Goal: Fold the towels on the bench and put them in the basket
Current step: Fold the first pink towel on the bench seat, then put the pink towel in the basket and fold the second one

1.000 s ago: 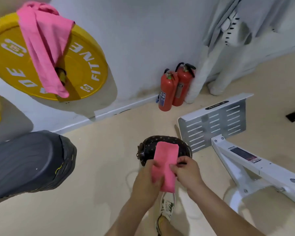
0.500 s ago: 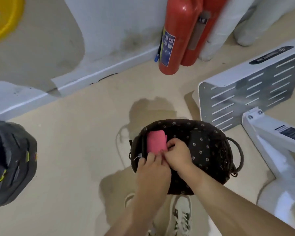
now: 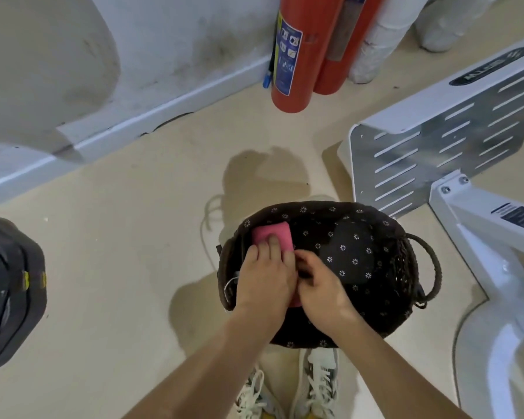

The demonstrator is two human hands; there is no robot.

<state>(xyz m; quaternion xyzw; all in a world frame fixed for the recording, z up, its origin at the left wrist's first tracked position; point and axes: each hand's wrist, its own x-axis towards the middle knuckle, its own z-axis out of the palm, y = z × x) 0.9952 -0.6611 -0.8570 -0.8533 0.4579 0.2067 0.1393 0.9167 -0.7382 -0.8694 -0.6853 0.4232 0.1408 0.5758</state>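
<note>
A folded pink towel (image 3: pixel 274 234) lies inside the dark, flower-patterned basket (image 3: pixel 360 246) on the floor, against its left inner wall. My left hand (image 3: pixel 265 275) rests flat on the towel, fingers spread over it. My right hand (image 3: pixel 318 285) sits beside it at the towel's right edge, fingers curled; most of the towel is hidden under both hands. The basket has a rope handle (image 3: pixel 430 264) on its right side.
Two red fire extinguishers (image 3: pixel 294 52) stand against the wall behind the basket. A white metal machine frame (image 3: pixel 454 140) is to the right. The dark padded bench end (image 3: pixel 9 291) is at the left edge. My shoes (image 3: pixel 315 385) are just below the basket.
I have bent down and lowered the folded pink towel from above the basket into it. My left hand now lies flat on top of the towel.
</note>
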